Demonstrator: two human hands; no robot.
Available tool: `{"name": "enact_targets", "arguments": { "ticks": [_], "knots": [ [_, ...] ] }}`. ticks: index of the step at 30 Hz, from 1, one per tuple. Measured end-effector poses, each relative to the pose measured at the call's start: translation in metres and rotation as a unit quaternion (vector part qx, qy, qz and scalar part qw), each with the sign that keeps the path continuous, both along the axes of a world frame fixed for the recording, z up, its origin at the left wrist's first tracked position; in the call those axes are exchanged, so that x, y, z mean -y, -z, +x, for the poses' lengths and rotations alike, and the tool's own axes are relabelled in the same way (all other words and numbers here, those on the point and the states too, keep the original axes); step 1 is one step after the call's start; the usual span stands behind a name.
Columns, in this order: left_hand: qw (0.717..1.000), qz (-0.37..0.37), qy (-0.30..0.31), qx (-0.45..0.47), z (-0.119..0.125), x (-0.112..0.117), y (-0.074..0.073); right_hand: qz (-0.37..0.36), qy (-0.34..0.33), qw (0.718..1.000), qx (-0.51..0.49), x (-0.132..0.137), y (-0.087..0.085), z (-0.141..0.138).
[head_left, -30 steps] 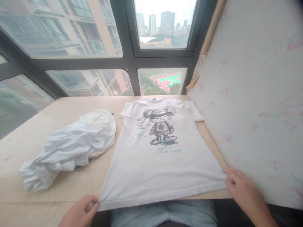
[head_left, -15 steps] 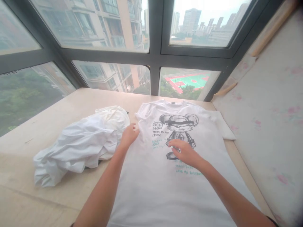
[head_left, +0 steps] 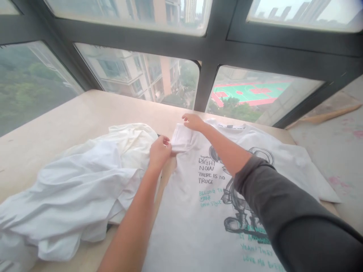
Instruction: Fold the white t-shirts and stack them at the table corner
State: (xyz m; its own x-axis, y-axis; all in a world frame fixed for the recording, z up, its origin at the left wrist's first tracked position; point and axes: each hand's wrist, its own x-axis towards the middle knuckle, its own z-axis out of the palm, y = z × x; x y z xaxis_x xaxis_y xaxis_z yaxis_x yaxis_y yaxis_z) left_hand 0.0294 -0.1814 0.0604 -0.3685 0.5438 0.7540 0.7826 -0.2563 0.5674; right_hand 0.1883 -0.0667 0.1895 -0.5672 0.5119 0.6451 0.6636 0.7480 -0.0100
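Note:
A white T-shirt (head_left: 181, 230) lies spread front side up, printed with a sketched bear figure and black and green lettering. Its left-side sleeve (head_left: 184, 138) points toward the window. My left hand (head_left: 160, 151) is closed at the lower corner of that sleeve's hem, the fabric between its fingertips. Over the upper edge of the sleeve, near the shoulder, is my right hand (head_left: 194, 122), its fingers loosely curled and slightly apart. Whether they touch the cloth is hard to make out. My right forearm covers part of the bear print.
A crumpled heap of white clothes (head_left: 76, 181) lies to the left on the pale ledge (head_left: 113, 105). Dark window frames (head_left: 141, 41) rise behind the ledge. A wall with a floral pattern (head_left: 340, 151) stands at the right.
My right hand has moved from above the print up to the sleeve. My left hand has come to the sleeve's hem, and the sleeve now sticks out flatter. The view has shifted closer and left.

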Motion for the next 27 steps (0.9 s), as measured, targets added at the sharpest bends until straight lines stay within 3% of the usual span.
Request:
{"name": "enact_targets", "arguments": {
  "ticks": [4, 8, 12, 17, 22, 27],
  "knots": [
    [0.999, -0.001, 0.024, 0.027, -0.008, 0.006, 0.013, -0.033, -0.004, 0.996, 0.085, -0.012, -0.014, -0.042],
    [0.997, 0.002, 0.048, 0.064, -0.014, 0.001, 0.016, -0.016, -0.029, 0.993, 0.115, -0.005, -0.017, -0.059],
    [0.993, 0.005, 0.058, 0.101, -0.015, -0.004, 0.018, 0.032, -0.078, 0.996, 0.032, 0.002, -0.011, -0.061],
    [0.993, -0.009, 0.072, 0.098, -0.014, -0.007, 0.021, -0.024, -0.105, 0.994, 0.007, 0.004, -0.001, -0.053],
    [0.992, -0.01, 0.074, 0.1, -0.012, -0.007, 0.02, 0.002, -0.185, 0.98, -0.072, 0.003, -0.011, -0.051],
    [0.99, -0.016, 0.077, 0.117, -0.013, -0.007, 0.019, -0.009, -0.203, 0.976, -0.081, 0.005, -0.02, -0.059]
  ]
}}
